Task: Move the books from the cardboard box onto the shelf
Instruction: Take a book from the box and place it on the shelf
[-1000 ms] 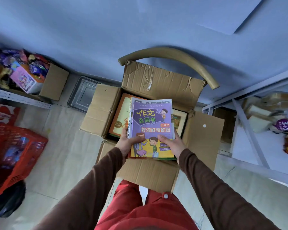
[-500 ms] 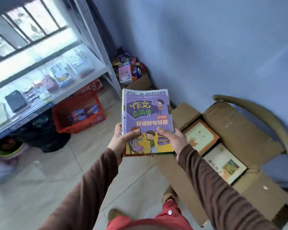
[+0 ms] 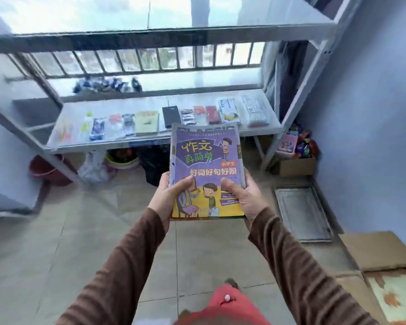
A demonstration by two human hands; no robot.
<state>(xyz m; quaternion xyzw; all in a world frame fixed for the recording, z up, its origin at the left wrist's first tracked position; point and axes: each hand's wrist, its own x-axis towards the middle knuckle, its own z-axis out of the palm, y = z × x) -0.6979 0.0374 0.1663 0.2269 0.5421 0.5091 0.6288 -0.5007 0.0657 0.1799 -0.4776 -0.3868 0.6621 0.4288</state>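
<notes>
I hold a small stack of books (image 3: 205, 160) in front of me; its top cover is purple and yellow with cartoon children. My left hand (image 3: 168, 198) grips the stack's lower left edge, thumb on the cover. My right hand (image 3: 246, 195) grips the lower right edge the same way. The grey metal shelf (image 3: 150, 141) stands straight ahead under a barred window, its middle board lined with flat packets and thin books. The cardboard box (image 3: 380, 252) is at the bottom right corner, with a book (image 3: 396, 296) showing inside.
Under the shelf sit a red bucket (image 3: 45, 170), a white bag (image 3: 94, 167), a basin and a dark bag. A small carton of colourful toys (image 3: 295, 158) stands by the right wall, and a flat metal tray (image 3: 302, 214) lies on the tiled floor.
My view has swung left from the cardboard box to face the shelf. Both hands kept the same hold on the stack of books, which now hangs in front of the shelf.
</notes>
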